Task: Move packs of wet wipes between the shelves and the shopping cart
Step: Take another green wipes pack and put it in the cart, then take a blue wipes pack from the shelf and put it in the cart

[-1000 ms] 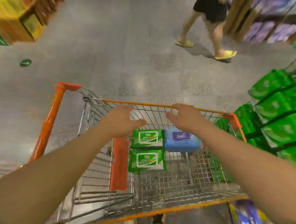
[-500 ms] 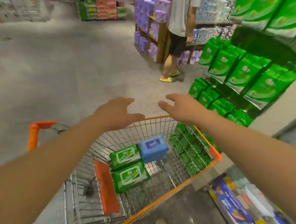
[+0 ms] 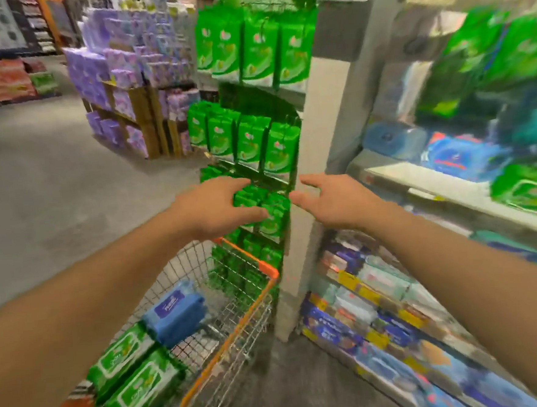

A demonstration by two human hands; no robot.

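Both hands, left hand (image 3: 216, 207) and right hand (image 3: 333, 198), are empty, fingers spread. Three wipe packs (image 3: 173, 316) sit in the cart (image 3: 249, 262). The shelf (image 3: 434, 188) looks blurry, so a wrong grab seems likely.

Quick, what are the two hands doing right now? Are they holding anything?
Left hand: open, fingers spread, holding nothing.
Right hand: open, fingers spread, holding nothing.

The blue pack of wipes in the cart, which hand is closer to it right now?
Left. The left hand hangs above the cart, over the blue pack. The right hand is farther right, in front of the shelf post, outside the cart.
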